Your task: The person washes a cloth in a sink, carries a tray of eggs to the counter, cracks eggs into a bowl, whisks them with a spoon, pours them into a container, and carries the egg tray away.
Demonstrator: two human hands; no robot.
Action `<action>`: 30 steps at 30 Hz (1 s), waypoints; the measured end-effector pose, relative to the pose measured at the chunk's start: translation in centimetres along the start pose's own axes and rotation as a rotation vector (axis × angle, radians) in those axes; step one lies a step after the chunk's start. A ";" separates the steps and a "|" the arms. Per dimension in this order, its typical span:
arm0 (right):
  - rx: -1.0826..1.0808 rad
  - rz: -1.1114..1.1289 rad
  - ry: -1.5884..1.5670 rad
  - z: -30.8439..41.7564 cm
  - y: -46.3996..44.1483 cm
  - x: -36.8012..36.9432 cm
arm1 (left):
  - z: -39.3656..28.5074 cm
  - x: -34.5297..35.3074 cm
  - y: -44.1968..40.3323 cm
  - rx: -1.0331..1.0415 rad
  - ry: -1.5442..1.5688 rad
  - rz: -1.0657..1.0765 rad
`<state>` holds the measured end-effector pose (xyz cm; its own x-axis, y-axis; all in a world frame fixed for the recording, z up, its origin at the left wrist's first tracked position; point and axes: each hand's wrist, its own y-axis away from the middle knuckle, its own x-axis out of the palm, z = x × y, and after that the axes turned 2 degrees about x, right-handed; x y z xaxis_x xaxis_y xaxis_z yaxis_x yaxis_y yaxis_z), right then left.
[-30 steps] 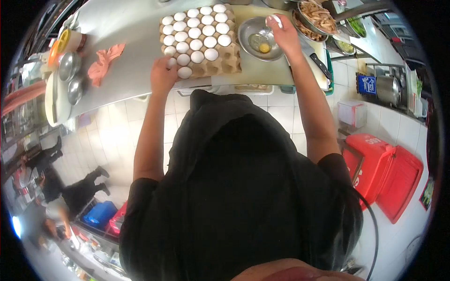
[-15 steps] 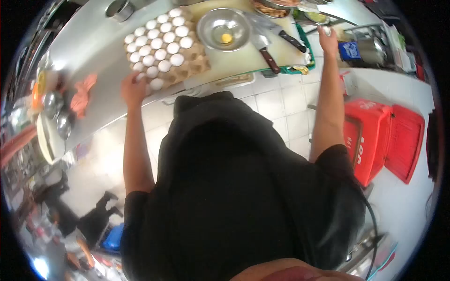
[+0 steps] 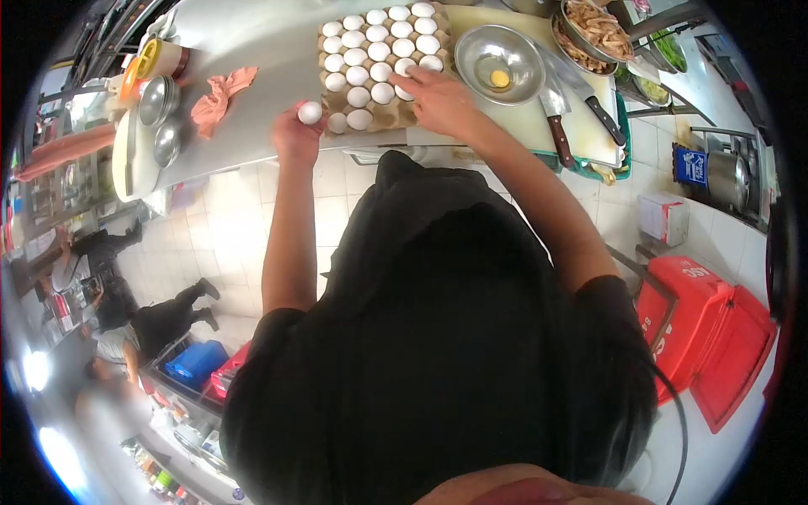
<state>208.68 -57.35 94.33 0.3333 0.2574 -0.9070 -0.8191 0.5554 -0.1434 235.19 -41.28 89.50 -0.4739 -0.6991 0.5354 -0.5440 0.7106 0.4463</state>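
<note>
My left hand is closed around a white egg, held up just left of the carton's near corner. The cardboard egg tray holds rows of white eggs, with bare cups along its near right side. Over that side reaches my right hand, palm down, its fingers stretched out at the eggs and holding nothing I can see. Its fingertips partly cover an egg. To the right of the tray, a metal bowl contains one cracked egg with its yolk.
Two knives, one a broad-bladed knife, the other with a black handle, lie on the cutting board. A pink cloth and metal bowls are to the left. Behind me stands a red cooler; other people are further off.
My right hand has come from the far right, where it held something white, over to the egg tray. My left hand has lifted an egg from the tray's near corner. The view has shifted.
</note>
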 end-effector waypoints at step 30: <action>1.308 -1.796 -0.872 -29.3 37.6 -9.5 | 1.7 3.9 2.8 0.689 -1.692 0.463</action>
<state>161.01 -62.05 85.92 0.4203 -0.8979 0.1308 0.8611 0.4401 0.2545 230.63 -42.20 91.59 -0.5025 -0.1233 -0.8558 -0.1325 0.9891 -0.0648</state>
